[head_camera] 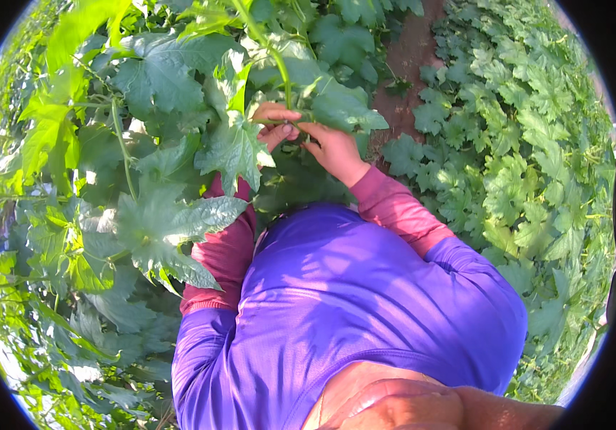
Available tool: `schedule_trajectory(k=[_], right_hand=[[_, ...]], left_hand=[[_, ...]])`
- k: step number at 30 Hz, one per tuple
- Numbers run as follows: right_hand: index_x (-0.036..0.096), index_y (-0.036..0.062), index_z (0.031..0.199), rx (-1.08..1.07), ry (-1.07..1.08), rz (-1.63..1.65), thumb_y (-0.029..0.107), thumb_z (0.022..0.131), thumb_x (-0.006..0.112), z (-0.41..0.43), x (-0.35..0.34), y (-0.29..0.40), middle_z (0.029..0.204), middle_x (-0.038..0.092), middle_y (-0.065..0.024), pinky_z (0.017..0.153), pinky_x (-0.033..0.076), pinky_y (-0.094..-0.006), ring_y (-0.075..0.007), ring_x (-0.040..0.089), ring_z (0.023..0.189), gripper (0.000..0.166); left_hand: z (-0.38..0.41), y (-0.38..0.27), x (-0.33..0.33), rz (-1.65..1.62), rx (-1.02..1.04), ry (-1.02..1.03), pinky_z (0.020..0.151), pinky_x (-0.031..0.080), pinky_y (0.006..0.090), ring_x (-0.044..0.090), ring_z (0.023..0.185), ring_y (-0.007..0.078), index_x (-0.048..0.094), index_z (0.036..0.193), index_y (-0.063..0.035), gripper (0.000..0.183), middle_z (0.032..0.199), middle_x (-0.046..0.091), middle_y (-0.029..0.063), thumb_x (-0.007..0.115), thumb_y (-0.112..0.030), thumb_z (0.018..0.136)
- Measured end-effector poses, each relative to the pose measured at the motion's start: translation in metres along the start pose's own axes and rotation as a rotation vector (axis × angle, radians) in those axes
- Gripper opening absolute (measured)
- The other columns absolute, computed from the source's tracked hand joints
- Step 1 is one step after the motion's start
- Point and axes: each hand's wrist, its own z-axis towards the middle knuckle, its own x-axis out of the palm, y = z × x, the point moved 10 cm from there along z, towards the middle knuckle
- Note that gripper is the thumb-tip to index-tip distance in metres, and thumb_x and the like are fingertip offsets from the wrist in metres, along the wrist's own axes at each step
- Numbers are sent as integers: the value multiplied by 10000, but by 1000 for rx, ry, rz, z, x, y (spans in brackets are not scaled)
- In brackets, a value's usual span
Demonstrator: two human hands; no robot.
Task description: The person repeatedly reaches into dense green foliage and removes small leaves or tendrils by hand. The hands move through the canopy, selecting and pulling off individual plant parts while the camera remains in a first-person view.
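My left hand [275, 126] is among the leaves, its thumb and fingers closed on a thin green stalk [265, 121]. Just above its fingertips, a thick pale-green vine stem [281, 67] comes down from the top of the view. My right hand [336, 150] meets the left from the other side, its index fingertip at the stalk's end. Whether the right fingers grip the stalk is too small to tell. A lobed leaf [235, 148] hangs in front of my left wrist and hides part of it. Another broad leaf [348, 107] spreads just above my right hand.
Dense climbing foliage [163, 75] rises on the left, with a hanging side stem [122, 145] and a large leaf [179, 226] over my left sleeve. A strip of bare brown soil [407, 70] runs between it and low lobed-leaf plants [518, 161] on the right.
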Motion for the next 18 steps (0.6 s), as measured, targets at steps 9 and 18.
schedule_trajectory(k=[9,18], right_hand=[[614,175,1089,-267,-37,-101,201,832,655,-18,21,-27,963,651,-89,770,503,-401,-317,626,875,261],[581,177,1033,-222,233,39,238,890,603,-10,26,-53,947,628,-116,765,512,-380,-330,611,852,157]], left_hand=[[-7,22,-16,-18,-71,-140,715,559,308,644,757,197,589,934,-14,91,880,606,94,617,18,854],[-10,31,-7,-24,-118,-693,611,559,293,651,676,201,513,1012,-32,204,906,643,148,617,43,853]])
